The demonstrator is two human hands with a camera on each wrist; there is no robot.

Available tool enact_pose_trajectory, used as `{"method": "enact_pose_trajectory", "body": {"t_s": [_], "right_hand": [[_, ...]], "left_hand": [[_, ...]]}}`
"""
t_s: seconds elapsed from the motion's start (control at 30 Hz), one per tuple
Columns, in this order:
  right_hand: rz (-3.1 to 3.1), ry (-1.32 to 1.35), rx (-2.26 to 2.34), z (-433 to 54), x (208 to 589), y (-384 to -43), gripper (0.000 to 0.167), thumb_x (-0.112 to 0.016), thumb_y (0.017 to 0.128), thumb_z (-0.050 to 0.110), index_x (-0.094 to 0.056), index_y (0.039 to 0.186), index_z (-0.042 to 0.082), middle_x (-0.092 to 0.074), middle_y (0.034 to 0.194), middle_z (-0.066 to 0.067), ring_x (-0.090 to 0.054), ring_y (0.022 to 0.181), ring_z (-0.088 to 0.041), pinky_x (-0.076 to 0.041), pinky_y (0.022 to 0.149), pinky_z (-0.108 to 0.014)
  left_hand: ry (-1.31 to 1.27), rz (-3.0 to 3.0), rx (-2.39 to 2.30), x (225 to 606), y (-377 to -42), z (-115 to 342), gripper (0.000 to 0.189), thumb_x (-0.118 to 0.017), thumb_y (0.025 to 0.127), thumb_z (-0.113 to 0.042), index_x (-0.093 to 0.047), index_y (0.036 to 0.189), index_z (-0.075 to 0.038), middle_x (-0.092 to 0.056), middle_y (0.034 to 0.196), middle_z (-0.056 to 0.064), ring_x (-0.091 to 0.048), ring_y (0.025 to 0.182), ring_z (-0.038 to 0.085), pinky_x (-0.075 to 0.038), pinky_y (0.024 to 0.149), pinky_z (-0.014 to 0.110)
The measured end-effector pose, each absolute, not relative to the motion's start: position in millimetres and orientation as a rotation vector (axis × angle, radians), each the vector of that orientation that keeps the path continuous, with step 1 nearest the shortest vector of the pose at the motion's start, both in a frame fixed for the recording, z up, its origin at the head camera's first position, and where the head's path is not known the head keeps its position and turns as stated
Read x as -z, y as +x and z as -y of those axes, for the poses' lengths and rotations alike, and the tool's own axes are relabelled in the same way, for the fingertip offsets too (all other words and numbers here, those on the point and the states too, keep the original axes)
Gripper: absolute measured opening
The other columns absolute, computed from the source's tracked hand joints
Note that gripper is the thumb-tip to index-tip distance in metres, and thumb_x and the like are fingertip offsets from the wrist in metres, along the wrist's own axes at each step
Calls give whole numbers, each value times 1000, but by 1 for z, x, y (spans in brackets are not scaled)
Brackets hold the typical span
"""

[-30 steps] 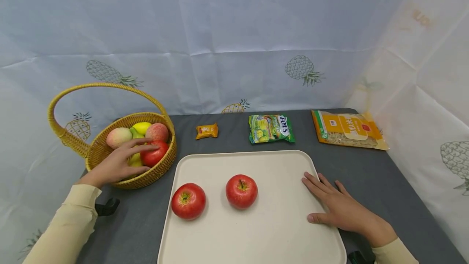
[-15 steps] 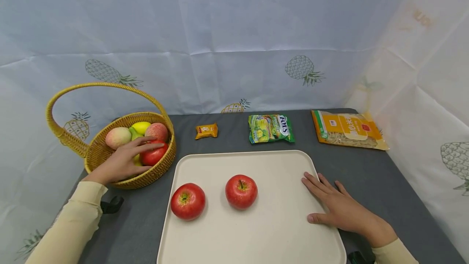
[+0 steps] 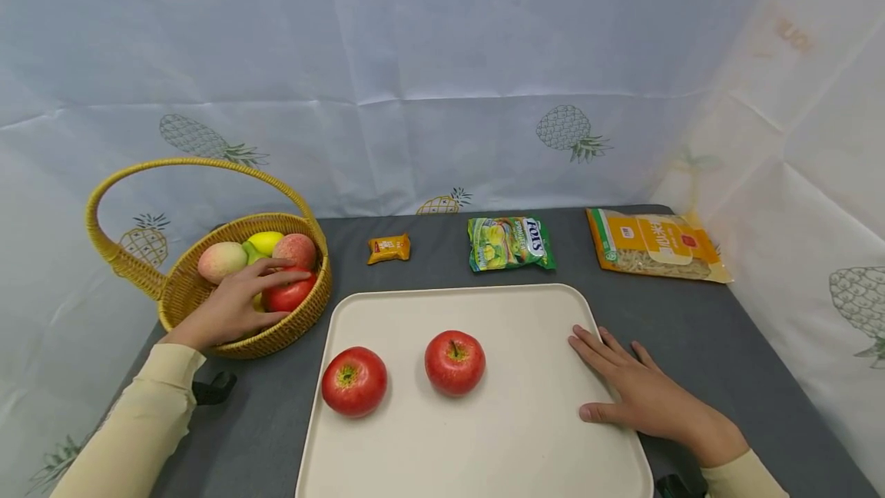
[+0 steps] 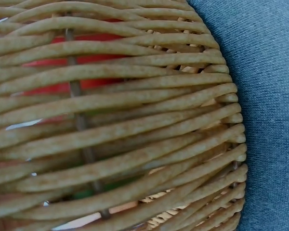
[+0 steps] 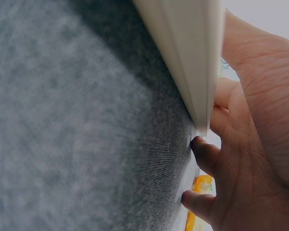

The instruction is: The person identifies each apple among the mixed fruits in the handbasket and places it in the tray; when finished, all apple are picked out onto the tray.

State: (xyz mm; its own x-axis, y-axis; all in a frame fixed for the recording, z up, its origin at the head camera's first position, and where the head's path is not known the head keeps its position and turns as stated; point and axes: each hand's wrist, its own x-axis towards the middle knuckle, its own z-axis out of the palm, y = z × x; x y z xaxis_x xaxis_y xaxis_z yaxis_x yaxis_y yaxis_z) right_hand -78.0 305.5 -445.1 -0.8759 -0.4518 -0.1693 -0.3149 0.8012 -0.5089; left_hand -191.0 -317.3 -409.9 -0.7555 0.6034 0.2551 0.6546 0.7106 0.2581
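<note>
My left hand (image 3: 231,306) reaches into the yellow wicker basket (image 3: 321,298) at the left. Its fingers lie over a red apple (image 3: 289,297) there, with the thumb on the near side. The woven wall (image 4: 135,115) fills the left wrist view and red shows through its gaps; the hand is mostly hidden there. My right hand (image 3: 636,390) rests with spread fingers on the right rim of the beige tray (image 3: 525,436). In the right wrist view that hand (image 5: 250,139) lies beside the tray's edge (image 5: 188,53). Two red apples, one left (image 3: 355,381) and one central (image 3: 455,362), sit on the tray.
Peaches (image 3: 223,261), a yellow fruit (image 3: 266,241) and a green one share the basket, under its tall arched handle (image 3: 200,161). Behind the tray lie a small orange packet (image 3: 389,249), a green candy bag (image 3: 510,244) and a grain bag (image 3: 657,246). Pineapple-print cloth stands behind.
The left hand and forearm have shifted slightly right, the fingers settling further over the red apple in the basket. The right hand stays in place on the tray.
</note>
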Motion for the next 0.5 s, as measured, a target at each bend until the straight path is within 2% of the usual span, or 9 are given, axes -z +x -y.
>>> {"method": "enact_pose_trajectory", "body": {"t_s": [0.17, 0.5], "right_hand": [[-2705, -584, 707, -306, 446, -77, 100, -68, 82, 68, -28, 162, 21, -21, 167, -3, -11, 150, -47, -3, 105, -79], [-2707, -584, 700, -306, 445, -77, 101, -68, 82, 69, -29, 162, 20, -22, 167, -5, -12, 150, -47, -3, 106, -79]], "left_hand": [[-1065, 2722, 502, 406, -191, 317, 74, -92, 71, -9, -63, 138, -16, -51, 136, 17, -49, 120, 37, -48, 88, 56], [-1013, 2697, 542, 381, -186, 308, 71, -95, 69, -15, -65, 134, -17, -52, 135, 15, -47, 117, 37, -47, 82, 55]]}}
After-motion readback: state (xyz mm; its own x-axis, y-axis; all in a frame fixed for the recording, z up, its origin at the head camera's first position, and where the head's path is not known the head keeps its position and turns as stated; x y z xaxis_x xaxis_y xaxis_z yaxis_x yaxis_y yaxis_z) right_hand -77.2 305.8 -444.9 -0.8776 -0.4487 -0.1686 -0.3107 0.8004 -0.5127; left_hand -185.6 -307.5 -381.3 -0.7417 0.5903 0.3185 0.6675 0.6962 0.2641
